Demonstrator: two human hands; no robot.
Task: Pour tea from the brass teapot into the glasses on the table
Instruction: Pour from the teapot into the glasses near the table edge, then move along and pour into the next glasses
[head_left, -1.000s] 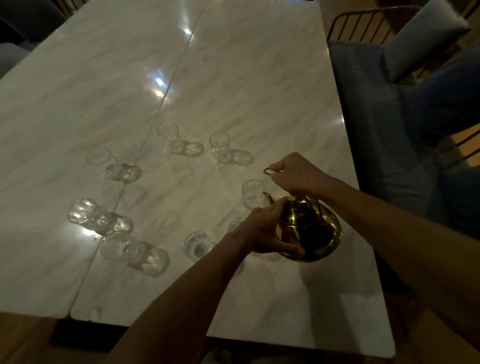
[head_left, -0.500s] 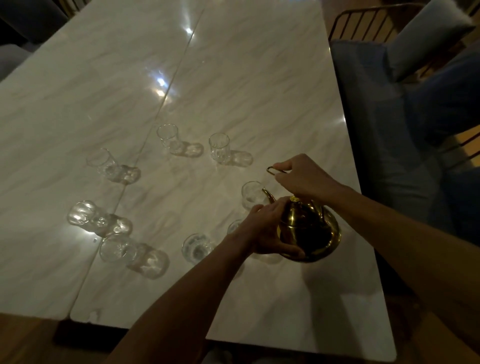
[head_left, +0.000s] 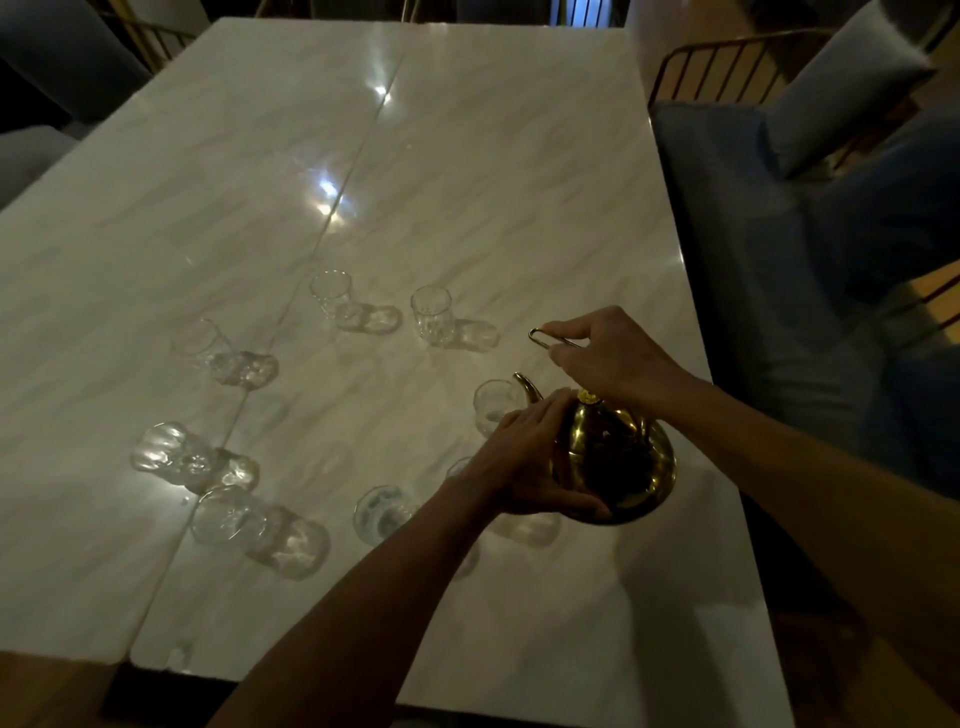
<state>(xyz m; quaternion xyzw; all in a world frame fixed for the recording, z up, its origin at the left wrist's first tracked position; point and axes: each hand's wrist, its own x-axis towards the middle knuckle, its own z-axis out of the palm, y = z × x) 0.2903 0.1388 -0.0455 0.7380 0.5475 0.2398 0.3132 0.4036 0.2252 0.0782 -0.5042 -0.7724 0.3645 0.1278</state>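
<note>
The teapot (head_left: 618, 462) is showing as polished yellow metal, brass by its look, smooth and glossy, its round belly mirroring dark shapes and catching a bright band of light low down. Its handle (head_left: 553, 339) is reading as thin wire of the same gold tone. The table (head_left: 467, 171) is shining like polished marble: pale, smooth, faintly grey-veined, throwing back sharp glints. The glasses (head_left: 431, 314) are looking clear and colourless, their walls ribbed or faceted, and are sparkling. The chair (head_left: 737, 44) is showing thin metal bars, with matt blue cloth on its seat (head_left: 727, 218). The floor (head_left: 41, 691) is appearing as brown wood.
</note>
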